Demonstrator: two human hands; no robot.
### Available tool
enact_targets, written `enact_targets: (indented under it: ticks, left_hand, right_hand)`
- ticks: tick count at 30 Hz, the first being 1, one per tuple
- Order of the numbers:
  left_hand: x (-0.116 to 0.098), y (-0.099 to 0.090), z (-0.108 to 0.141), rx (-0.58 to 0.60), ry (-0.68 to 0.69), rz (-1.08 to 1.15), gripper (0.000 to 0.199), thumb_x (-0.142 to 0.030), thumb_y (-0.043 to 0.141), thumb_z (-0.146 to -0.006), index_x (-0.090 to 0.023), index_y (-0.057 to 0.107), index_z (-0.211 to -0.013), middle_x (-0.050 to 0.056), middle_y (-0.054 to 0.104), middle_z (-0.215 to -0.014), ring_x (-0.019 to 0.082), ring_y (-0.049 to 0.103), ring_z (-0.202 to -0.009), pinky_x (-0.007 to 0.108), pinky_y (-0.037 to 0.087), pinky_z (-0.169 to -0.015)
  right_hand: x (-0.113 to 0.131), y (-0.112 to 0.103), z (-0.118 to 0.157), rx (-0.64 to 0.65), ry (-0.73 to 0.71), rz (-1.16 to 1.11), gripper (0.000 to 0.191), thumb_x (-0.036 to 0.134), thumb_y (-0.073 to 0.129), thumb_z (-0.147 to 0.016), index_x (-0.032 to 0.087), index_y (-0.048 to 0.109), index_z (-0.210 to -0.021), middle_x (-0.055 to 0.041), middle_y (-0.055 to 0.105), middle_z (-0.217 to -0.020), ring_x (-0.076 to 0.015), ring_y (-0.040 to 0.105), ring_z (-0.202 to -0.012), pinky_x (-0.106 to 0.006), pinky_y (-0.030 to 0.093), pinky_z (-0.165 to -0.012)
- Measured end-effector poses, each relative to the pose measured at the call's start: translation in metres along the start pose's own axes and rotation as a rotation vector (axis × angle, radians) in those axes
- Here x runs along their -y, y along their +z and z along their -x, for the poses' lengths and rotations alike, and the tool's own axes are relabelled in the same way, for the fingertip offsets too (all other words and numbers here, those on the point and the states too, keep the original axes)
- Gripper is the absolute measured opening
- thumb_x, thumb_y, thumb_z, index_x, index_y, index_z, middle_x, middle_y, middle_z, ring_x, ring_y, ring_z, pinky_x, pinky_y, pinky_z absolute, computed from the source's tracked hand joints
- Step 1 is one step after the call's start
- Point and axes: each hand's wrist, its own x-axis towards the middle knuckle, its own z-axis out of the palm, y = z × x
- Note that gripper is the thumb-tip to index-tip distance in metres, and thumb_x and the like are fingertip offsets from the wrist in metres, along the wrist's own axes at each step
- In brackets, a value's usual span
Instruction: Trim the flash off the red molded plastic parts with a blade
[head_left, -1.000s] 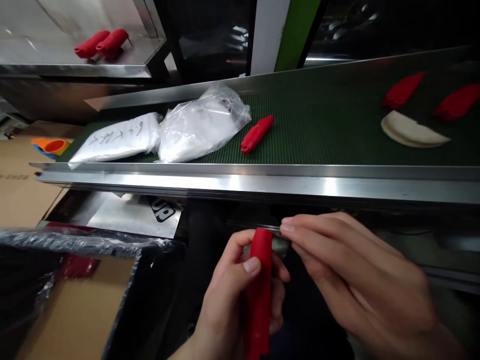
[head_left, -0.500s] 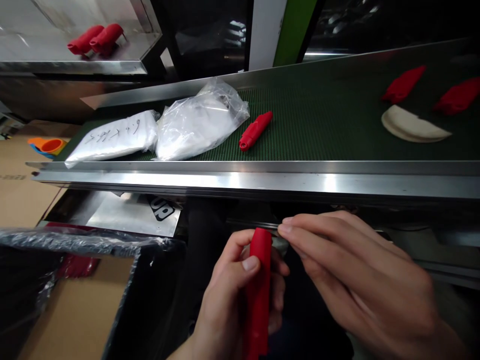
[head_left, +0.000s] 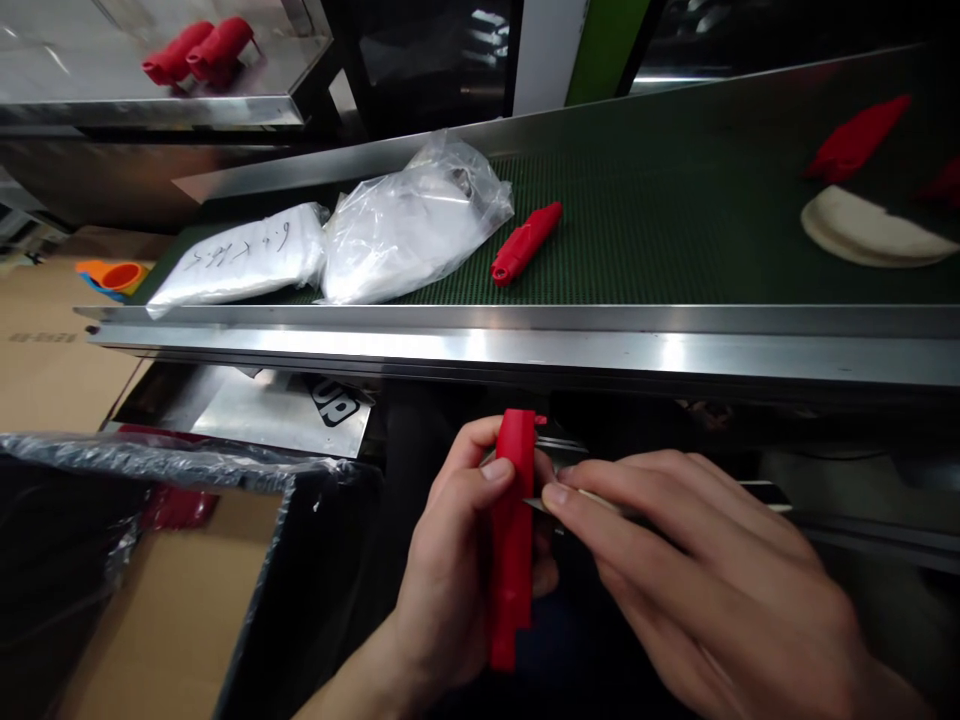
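Note:
My left hand (head_left: 450, 550) grips a long red plastic part (head_left: 514, 540), thumb on its near face and fingers wrapped behind it. The part stands nearly upright, and a thin red bit sticks out at its top right. Pinched in my right hand (head_left: 705, 560) is a slim craft knife (head_left: 534, 504), its pointed blade tip at the red part's right edge. Most of the knife's handle is hidden by my fingers. Beyond my hands, a similar red part (head_left: 526, 243) lies on the green conveyor belt (head_left: 630, 220).
Two plastic-wrapped white packs (head_left: 244, 262) lie on the belt's left. A cream half-round piece (head_left: 870, 228) and more red parts (head_left: 859, 138) lie at right. A metal rail (head_left: 525, 345) edges the belt. A plastic-lined box (head_left: 259, 600) stands lower left; red parts (head_left: 219, 48) sit on a metal shelf.
The red part in my left hand has turned slightly and risen. My right hand has moved lower, with the blade tip now at the part's side. The view has shifted a little.

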Motion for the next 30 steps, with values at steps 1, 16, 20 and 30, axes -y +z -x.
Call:
enact_targets:
  ticks: [1, 16, 20, 30]
  left_hand:
    - [-0.001, 0.000, -0.001, 0.005, 0.010, -0.006, 0.017, -0.033, 0.051, -0.091, -0.025, 0.057, -0.105, 0.001, 0.055, -0.089, 0.009, 0.047, -0.057, 0.016, 0.040, -0.046]
    - [-0.013, 0.002, -0.015, 0.002, 0.105, 0.030, 0.014, -0.027, 0.047, -0.091, -0.022, 0.053, -0.103, 0.002, 0.053, -0.082, 0.011, 0.046, -0.062, 0.015, 0.041, -0.044]
    - [-0.016, 0.004, -0.018, -0.029, 0.122, 0.041, 0.014, -0.027, 0.047, -0.092, -0.023, 0.051, -0.104, 0.001, 0.052, -0.084, 0.011, 0.046, -0.062, 0.015, 0.043, -0.044]
    - [-0.018, 0.003, -0.023, -0.005, 0.160, 0.073, 0.014, -0.024, 0.045, -0.092, -0.021, 0.054, -0.103, 0.001, 0.053, -0.082, 0.010, 0.046, -0.058, 0.016, 0.044, -0.043]
  right_hand:
    - [0.001, 0.001, 0.000, 0.004, -0.004, -0.004, 0.039, -0.005, 0.052, -0.082, 0.012, 0.067, -0.114, -0.0113, 0.066, -0.108, -0.0220, 0.059, -0.092, -0.037, 0.046, -0.074]
    - [0.012, 0.010, 0.014, 0.110, -0.027, 0.031, 0.033, 0.009, 0.055, -0.087, 0.017, 0.067, -0.117, -0.0089, 0.068, -0.113, -0.0222, 0.062, -0.095, -0.037, 0.050, -0.078]
    - [0.012, 0.009, 0.016, 0.114, -0.025, 0.023, 0.032, 0.008, 0.055, -0.088, 0.018, 0.067, -0.116, -0.0076, 0.068, -0.111, -0.0205, 0.063, -0.093, -0.035, 0.051, -0.078]
    - [0.013, 0.007, 0.013, 0.034, 0.031, -0.059, 0.028, 0.008, 0.054, -0.088, 0.021, 0.066, -0.109, -0.0040, 0.069, -0.100, -0.0189, 0.063, -0.089, -0.033, 0.050, -0.073]
